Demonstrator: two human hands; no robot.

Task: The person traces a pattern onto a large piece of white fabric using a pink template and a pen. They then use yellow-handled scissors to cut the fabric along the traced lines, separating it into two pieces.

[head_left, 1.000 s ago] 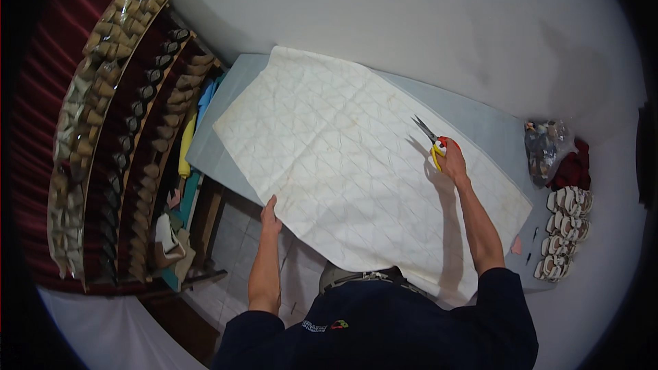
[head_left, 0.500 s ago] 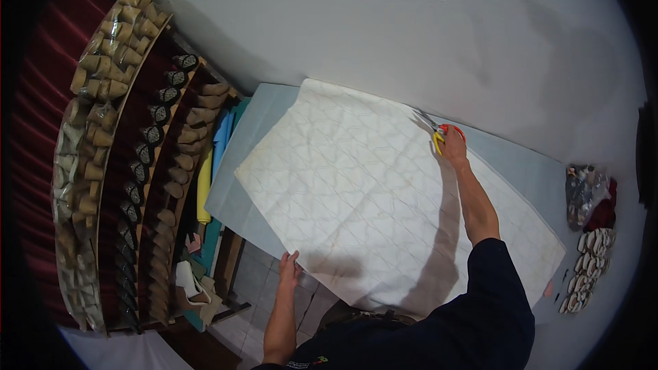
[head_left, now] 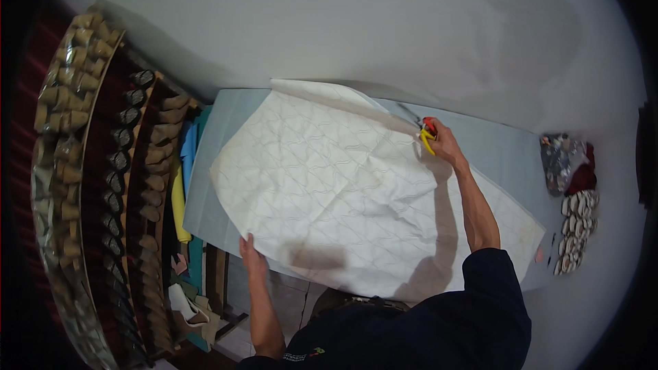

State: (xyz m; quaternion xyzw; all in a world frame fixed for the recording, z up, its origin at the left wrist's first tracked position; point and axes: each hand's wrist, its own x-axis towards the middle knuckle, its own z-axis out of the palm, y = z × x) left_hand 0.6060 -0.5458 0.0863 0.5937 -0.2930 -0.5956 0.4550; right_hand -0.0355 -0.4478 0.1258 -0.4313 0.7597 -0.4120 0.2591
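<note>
A large white quilted sheet [head_left: 329, 164], wrinkled and marked with a diamond pattern, lies across a grey-blue table [head_left: 205, 199]. Its far edge curls up near the wall. My left hand [head_left: 252, 257] is closed at the sheet's near left edge, where the table's front edge runs. The fingertips there are partly hidden. In my right hand [head_left: 447, 145] is a pair of scissors [head_left: 428, 136] with red and yellow handles. Their blurred blades point to the far left, close to the sheet's far edge; whether they touch it I cannot tell.
On the left, racks carry shoe lasts [head_left: 159, 151], dark shoe parts [head_left: 122, 138] and bagged heels [head_left: 68, 103]. Rolled yellow material [head_left: 179, 212] leans beside the table. At the right lie a plastic bag [head_left: 561, 164] and pale shoe-like pieces [head_left: 574, 233]. A wall [head_left: 343, 20] bounds the far side.
The view has shifted. The sheet's far edge has lifted and folded, and more wrinkles run across it. My right hand and scissors have drawn back from that edge slightly.
</note>
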